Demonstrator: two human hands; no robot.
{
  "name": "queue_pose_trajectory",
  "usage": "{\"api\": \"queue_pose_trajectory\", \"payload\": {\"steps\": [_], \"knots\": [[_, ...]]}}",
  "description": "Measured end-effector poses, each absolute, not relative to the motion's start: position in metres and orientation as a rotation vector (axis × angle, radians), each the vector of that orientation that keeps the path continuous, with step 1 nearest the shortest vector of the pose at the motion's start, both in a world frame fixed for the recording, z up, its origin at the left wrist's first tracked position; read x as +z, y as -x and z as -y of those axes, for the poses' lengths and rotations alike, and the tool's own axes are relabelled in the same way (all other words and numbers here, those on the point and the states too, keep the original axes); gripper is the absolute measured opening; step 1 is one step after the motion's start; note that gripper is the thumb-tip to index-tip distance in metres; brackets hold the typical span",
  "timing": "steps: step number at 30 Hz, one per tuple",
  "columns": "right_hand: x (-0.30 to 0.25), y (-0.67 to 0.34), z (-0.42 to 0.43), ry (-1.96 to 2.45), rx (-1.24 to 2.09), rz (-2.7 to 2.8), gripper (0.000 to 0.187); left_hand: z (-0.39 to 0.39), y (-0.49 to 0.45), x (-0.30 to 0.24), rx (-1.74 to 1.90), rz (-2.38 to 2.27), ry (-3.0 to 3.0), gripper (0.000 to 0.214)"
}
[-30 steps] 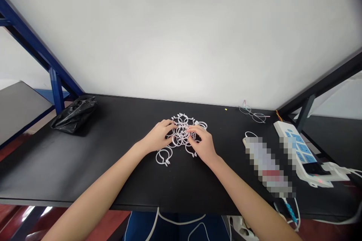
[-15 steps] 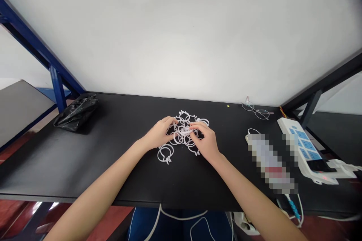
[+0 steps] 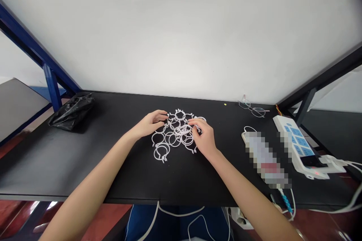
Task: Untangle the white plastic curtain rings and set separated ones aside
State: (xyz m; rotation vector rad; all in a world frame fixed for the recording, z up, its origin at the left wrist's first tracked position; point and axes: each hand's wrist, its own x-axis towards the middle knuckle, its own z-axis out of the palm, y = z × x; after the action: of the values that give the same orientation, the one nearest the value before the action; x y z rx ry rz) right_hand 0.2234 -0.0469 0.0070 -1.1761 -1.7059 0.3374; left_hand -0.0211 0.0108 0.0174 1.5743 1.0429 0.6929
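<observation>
A loose heap of white plastic rings with clasp ends, like shower curtain rings, lies on the black tabletop in front of me. My left hand is at the heap's left side, fingers stretched and thumb apart, with nothing in it. My right hand is over the right side, its thumb and fingers bent around the edge of a white plastic ring above the others. Its fingers partly hide the rings beneath. A pair of overlapping rings rests at the near left of the heap.
A crumpled black plastic bag lies at the far left. Eyeglasses sit near the wall at the right. A blurred phone on a cable and a white power strip are on the right. A white cable hangs below the table's front edge.
My left hand has moved left off the rings and opened. Several rings at the left now lie spread out and uncovered. My right hand stays over the heap. The view has shifted slightly.
</observation>
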Motion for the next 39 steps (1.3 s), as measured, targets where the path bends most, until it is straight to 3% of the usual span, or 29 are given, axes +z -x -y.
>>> {"api": "queue_pose_trajectory", "payload": {"steps": [5, 10, 23, 28, 35, 39], "knots": [[0.008, -0.222, 0.048, 1.173, 0.358, 1.671, 0.027, -0.014, 0.043, 0.025, 0.543, -1.176, -1.813, 0.058], [0.008, -0.22, 0.048, 1.169, 0.374, 1.661, 0.022, -0.016, 0.039, 0.021, 0.567, -1.238, -1.965, 0.038], [0.01, -0.221, 0.049, 1.165, 0.368, 1.642, 0.019, -0.015, 0.035, 0.018, 0.65, -1.237, -2.114, 0.045], [0.01, -0.221, 0.05, 1.16, 0.383, 1.632, 0.019, -0.013, 0.031, 0.025, 0.738, -1.177, -1.909, 0.038], [0.01, -0.221, 0.05, 1.159, 0.4, 1.62, 0.019, -0.008, 0.026, 0.035, 0.792, -1.044, -1.424, 0.049], [0.012, -0.219, 0.052, 1.14, 0.385, 1.616, 0.017, -0.005, 0.022, 0.039, 0.706, -1.013, -1.288, 0.041]]}}
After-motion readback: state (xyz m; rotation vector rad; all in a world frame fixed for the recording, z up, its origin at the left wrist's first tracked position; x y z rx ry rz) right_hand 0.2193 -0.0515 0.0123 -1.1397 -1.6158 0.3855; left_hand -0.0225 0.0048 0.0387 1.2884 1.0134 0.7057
